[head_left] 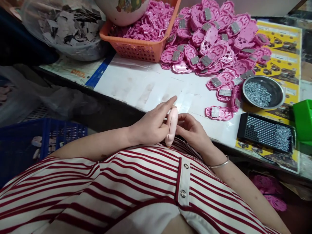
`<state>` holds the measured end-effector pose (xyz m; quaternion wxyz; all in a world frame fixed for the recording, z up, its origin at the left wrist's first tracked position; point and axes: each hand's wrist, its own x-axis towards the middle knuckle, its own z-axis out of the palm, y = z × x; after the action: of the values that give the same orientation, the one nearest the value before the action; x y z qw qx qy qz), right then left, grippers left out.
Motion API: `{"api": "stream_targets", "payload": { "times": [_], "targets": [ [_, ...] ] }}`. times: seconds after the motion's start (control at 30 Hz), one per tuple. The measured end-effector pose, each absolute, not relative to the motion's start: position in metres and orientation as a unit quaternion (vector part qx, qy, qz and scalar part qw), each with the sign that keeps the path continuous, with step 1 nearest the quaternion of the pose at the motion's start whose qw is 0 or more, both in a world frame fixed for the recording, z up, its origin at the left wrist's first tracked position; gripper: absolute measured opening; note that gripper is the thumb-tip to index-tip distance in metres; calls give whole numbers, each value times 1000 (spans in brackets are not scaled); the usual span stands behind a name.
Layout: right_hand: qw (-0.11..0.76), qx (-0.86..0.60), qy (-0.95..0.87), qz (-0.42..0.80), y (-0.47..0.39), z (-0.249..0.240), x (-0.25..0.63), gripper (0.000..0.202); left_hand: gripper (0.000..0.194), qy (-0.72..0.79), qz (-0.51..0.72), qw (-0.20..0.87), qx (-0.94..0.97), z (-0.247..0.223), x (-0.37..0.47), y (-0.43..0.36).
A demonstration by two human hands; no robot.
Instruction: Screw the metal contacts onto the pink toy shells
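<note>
Upright in front of my striped shirt, a pale pink plastic case [172, 126] is held edge-on between my two hands, close to the table's front edge. My left hand [156, 123] grips it from the left, with one finger stretched out past its top. On the other side, my right hand [191, 130] has bent fingers pressed against the case. A bright pink half-shell with metal plates [219, 113] lies on the white table [129, 81], right of my hands. Behind it is a big heap of similar pink shells [209, 42].
An orange basket [136, 48] of small pink parts and a clear bowl [80, 53] of grey pieces stand at the back left. To the right are a metal bowl of screws [263, 92], a black screw tray [266, 132] and a green bin [303, 120]. A blue crate [44, 139] sits low at left.
</note>
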<state>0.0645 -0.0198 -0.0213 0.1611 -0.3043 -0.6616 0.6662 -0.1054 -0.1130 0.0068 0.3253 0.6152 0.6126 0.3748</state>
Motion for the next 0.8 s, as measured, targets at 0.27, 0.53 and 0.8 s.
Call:
{"api": "stream_targets", "payload": {
  "times": [0.27, 0.53, 0.8],
  "targets": [
    [191, -231, -620, 725, -19, -15, 74, 64, 76, 546, 386, 397, 629, 14, -112, -109],
    [202, -253, -611, 722, -15, -8, 71, 59, 66, 530, 396, 423, 619, 10, -110, -101],
    [177, -280, -568, 753, -12, -12, 67, 55, 61, 475, 393, 516, 595, 5, -128, -86]
  ]
}}
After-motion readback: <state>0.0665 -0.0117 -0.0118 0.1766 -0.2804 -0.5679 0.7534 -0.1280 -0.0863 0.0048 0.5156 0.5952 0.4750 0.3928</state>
